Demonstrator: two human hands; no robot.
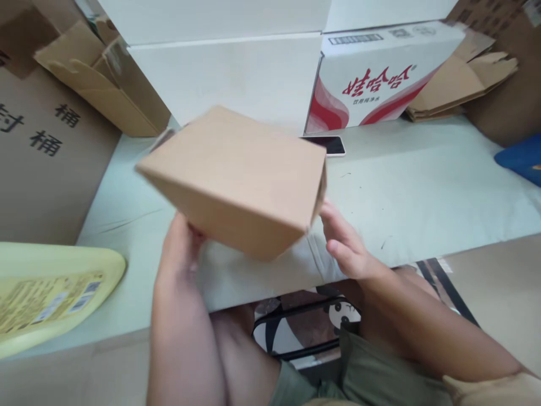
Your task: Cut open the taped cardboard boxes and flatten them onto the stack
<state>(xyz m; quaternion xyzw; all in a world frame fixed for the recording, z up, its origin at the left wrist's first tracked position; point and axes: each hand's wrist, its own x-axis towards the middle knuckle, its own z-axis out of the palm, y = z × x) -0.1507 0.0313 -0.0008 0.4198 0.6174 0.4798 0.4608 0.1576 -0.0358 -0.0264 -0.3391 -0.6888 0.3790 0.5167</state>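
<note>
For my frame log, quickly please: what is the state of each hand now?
Left hand: holding the cardboard box from below, fingers hidden.
Right hand: open, fingers against the box's right end.

Small plain brown cardboard box [236,175], blank sides, no print, is tilting w/ its long near edge dipping toward the viewer. It is hanging above the pale green table [422,192], left hand [180,248] gripping from beneath, right hand [346,245] touching its right end, fingers loose.
</note>
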